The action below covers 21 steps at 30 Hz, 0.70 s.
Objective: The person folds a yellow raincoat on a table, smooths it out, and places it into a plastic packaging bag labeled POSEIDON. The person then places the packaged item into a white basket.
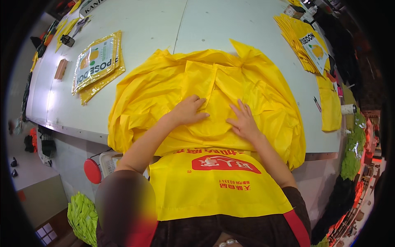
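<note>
Head view, two hands point(188, 110) on one fabric heap point(160, 88) (yellow, rumpled)

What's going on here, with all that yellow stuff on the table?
A person in a yellow apron has both hands on a large, crumpled piece of yellow fabric spread over a pale table. The left hand is beside a folded edge near the middle; whether it grips the edge is unclear. The right hand has its fingers spread. Flat yellow packets lie off to the left.
</note>
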{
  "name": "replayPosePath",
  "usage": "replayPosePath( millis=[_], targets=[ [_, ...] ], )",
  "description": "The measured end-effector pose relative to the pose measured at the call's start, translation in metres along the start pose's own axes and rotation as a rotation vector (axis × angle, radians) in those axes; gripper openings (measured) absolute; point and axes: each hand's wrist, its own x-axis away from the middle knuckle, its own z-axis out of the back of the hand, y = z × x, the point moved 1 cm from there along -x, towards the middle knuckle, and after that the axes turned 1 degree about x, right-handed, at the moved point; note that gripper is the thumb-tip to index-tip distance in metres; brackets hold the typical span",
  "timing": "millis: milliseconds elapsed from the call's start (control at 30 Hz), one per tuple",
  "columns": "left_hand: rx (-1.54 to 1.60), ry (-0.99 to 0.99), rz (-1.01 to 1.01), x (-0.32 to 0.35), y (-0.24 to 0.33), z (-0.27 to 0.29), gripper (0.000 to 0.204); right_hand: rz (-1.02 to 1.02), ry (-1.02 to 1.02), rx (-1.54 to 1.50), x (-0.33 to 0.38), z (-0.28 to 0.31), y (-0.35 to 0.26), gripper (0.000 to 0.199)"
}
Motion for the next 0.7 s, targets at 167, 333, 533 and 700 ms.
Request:
replayPosePath(
  millis=[167,333,533,700],
  targets=[
    [0.617,-0.156,-0.087,0.008,-0.024,0.022,0.059,-0.381,0.066,-0.399,-0.022,-0.028,0.041,0.019],
    [0.604,0.099,0.218,0.006,-0.036,0.010,0.038,-0.650,0.089,-0.306,-0.051,-0.033,0.051,0.019],
    [0.123,0.373,0.338,-0.016,-0.035,-0.006,0.020,-0.479,0.160,-0.012,-0.061,-0.029,0.037,0.043],
    [-0.004,0.246,0.317,-0.024,-0.041,-0.003,0.021,-0.064,0.098,0.157,-0.071,-0.017,0.002,0.052]
  ],
)
